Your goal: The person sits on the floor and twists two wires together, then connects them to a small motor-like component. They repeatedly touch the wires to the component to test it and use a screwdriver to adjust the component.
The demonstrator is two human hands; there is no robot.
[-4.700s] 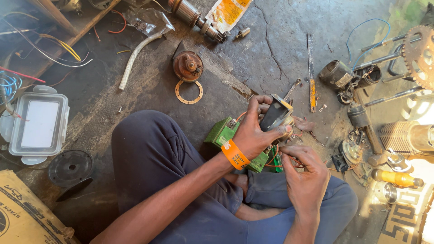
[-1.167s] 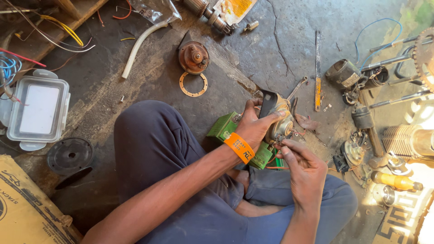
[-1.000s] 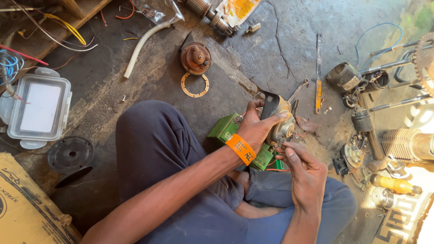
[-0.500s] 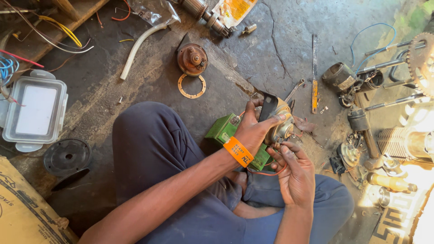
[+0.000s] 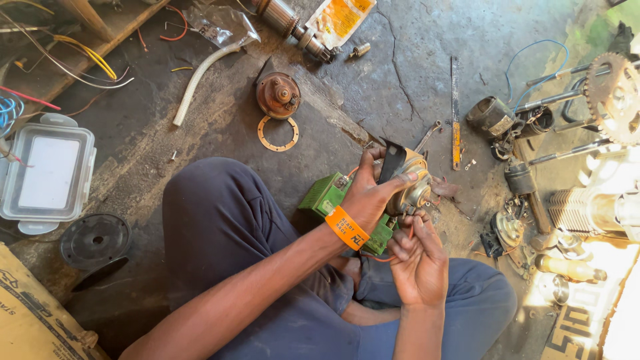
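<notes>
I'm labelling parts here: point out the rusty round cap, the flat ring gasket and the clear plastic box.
rusty round cap (image 5: 279, 95), head view, its raised centre
flat ring gasket (image 5: 264, 139), head view, left band
clear plastic box (image 5: 47, 173), head view, lid middle

A clear plastic box (image 5: 48, 173) lies beside a black disc (image 5: 95, 240)

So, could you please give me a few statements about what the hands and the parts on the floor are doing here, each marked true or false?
1. The left hand grips a round metal part with a black bracket. True.
2. The right hand rests flat on the floor. False: it is raised just below the metal part, fingers curled at its underside.
3. A green box sits behind the left wrist. True.
4. The rusty round part sits inside the clear plastic container. False: it lies on the bare floor, above a flat ring.
5. The left wrist wears an orange band. True.
</notes>
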